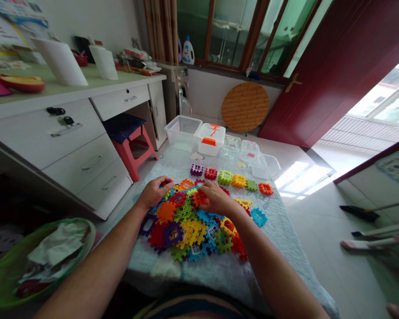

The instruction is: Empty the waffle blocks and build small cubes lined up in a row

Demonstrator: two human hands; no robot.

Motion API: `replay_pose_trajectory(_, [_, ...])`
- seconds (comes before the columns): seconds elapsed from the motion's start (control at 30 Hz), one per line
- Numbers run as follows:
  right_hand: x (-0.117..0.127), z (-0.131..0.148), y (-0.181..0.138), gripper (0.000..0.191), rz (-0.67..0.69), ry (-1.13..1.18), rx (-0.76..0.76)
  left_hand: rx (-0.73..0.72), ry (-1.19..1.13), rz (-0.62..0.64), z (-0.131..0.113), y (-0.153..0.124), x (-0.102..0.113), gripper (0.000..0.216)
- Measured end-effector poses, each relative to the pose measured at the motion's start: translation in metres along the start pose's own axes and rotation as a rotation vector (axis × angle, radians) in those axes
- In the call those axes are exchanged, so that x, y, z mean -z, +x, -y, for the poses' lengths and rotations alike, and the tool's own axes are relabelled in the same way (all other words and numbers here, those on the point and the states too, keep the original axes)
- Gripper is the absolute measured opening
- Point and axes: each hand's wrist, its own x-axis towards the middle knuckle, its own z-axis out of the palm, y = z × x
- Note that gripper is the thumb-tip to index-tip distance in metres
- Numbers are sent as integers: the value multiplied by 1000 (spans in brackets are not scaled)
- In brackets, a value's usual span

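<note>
A heap of colorful interlocking plastic building tiles with notched edges lies on the cloth-covered table. At the heap's far left edge is my left hand, its fingers curled inward; whatever they hold, if anything, is hidden. My right hand reaches over the top of the pile, with thumb and fingers closed on an orange building tile. Beyond the heap, sorted tiles form a row: purple, red, lime green, yellow, green and orange.
Along the table's far end stand an open clear bin, a lidded box with an orange latch and several smaller clear containers. A red stool and a white desk are left. A green basket holds cloths.
</note>
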Motion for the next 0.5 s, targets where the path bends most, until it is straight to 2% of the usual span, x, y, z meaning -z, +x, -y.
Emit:
replay_pose_trajectory(0.23, [9, 5, 3, 42, -24, -68, 13, 4, 22, 1, -1, 0, 0, 38])
replay_pose_trajectory(0.37, [6, 7, 7, 43, 7, -99, 16, 4, 24, -1, -3, -1, 0, 38])
replay_pose_trajectory(0.5, [1, 2, 7, 62, 39, -89, -30, 5, 18, 3, -2, -1, 0, 35])
